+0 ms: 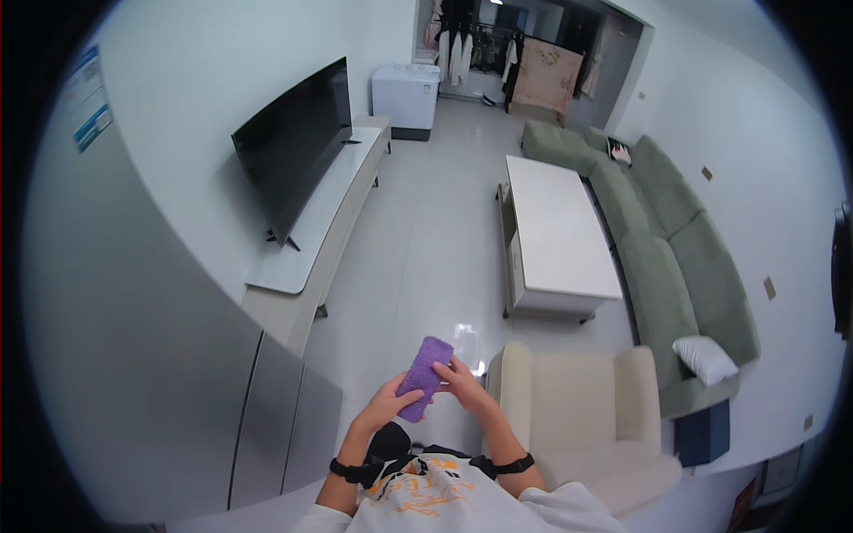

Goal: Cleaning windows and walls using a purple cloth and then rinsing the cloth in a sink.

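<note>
A folded purple cloth point(430, 358) with a fuzzy surface is held in front of my body, above the tiled floor. My left hand point(387, 401) grips its lower left end, the thumb lying across the top face. At its right edge, my right hand point(462, 384) closes on the upper part with the thumb on top and the fingers partly hidden beneath. The cloth is a narrow rectangle, tilted with its far end toward the right. Dark straps circle both forearms.
A beige armchair point(576, 400) stands close on my right, a grey refrigerator point(178, 355) on my left. Farther off are a white coffee table point(564, 226), a green sofa point(657, 275), a television point(298, 147) on a low cabinet point(283, 313), and a white washing machine point(404, 96).
</note>
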Demonstrator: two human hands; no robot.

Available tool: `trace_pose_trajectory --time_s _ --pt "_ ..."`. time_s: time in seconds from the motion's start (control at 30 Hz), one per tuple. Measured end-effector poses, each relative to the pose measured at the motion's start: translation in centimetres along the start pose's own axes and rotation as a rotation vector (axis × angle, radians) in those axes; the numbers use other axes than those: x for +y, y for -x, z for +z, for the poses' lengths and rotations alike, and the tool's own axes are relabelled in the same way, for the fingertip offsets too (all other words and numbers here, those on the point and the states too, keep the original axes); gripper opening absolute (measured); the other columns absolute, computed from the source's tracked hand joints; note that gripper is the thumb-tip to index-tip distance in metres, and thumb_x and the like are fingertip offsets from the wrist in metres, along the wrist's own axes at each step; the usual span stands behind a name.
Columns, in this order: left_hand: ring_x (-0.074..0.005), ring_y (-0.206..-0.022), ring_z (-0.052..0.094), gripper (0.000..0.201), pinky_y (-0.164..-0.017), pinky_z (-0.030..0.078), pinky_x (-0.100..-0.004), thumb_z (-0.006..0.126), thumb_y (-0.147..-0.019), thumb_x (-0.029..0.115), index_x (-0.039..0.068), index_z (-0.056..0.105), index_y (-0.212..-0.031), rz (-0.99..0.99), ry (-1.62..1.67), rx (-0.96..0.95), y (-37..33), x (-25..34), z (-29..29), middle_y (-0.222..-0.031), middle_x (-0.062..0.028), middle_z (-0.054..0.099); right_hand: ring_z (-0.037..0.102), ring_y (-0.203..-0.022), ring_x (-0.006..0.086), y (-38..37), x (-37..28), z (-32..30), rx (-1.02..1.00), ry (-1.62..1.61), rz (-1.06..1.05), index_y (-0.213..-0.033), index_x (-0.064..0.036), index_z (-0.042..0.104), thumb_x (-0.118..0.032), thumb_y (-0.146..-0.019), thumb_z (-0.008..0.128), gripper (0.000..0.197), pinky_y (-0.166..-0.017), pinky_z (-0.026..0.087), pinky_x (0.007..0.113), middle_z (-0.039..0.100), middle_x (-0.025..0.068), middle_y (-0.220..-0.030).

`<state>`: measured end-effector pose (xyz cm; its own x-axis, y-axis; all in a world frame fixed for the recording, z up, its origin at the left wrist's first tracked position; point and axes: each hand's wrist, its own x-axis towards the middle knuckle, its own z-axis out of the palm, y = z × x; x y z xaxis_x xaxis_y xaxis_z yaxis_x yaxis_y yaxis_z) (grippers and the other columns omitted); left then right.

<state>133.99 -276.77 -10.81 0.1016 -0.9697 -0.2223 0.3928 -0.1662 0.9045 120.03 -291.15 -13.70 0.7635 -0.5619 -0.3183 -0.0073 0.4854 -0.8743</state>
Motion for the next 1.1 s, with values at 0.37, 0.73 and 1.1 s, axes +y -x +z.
trace_pose_trajectory --time_s 0.37,0.73,1.1 --pt "-0.0185 -0.080 0.068 0.034 -0.071 0.056 -0.0309 0.052 -0.095 0.011 0.001 0.046 -0.127 -0.078 -0.078 -0.189 -33.3 8.8 -14.7 -0.103 -0.0113 0.065 0.065 -0.086 0.0152 -30.2 -11.3 -8.9 0.304 -0.109 -0.203 -0.128 -0.0015 0.047 -0.005 -0.082 0.070 0.052 -0.075 0.053 0.029 0.068 0.0115 -0.102" --pt "-0.0167 -0.083 0.067 0.039 -0.074 0.055 -0.0298 0.055 -0.095 0.014 0.001 0.045 -0.130 -0.208 -0.111 -0.480 -65.6 21.0 -19.0 -0.108 -0.0110 0.064 0.063 -0.080 0.0101 -52.9 -26.3 -23.3 0.521 -0.121 -0.213 -0.126 0.0000 0.053 -0.012 -0.083 0.071 0.048 -0.068 0.050 0.024 0.069 0.0067 -0.092" --pt "-0.0169 -0.080 0.067 0.035 -0.071 0.056 -0.0298 0.057 -0.094 0.013 0.000 0.050 -0.125 -0.092 -0.039 -0.121 -92.6 33.9 -31.7 -0.101 -0.0092 0.065 0.064 -0.080 0.0124 -86.6 -44.6 -29.9 0.167 0.100 -0.143 -0.121 -0.0012 0.056 -0.013 -0.088 0.065 0.036 -0.070 0.050 0.026 0.069 0.0061 -0.087"
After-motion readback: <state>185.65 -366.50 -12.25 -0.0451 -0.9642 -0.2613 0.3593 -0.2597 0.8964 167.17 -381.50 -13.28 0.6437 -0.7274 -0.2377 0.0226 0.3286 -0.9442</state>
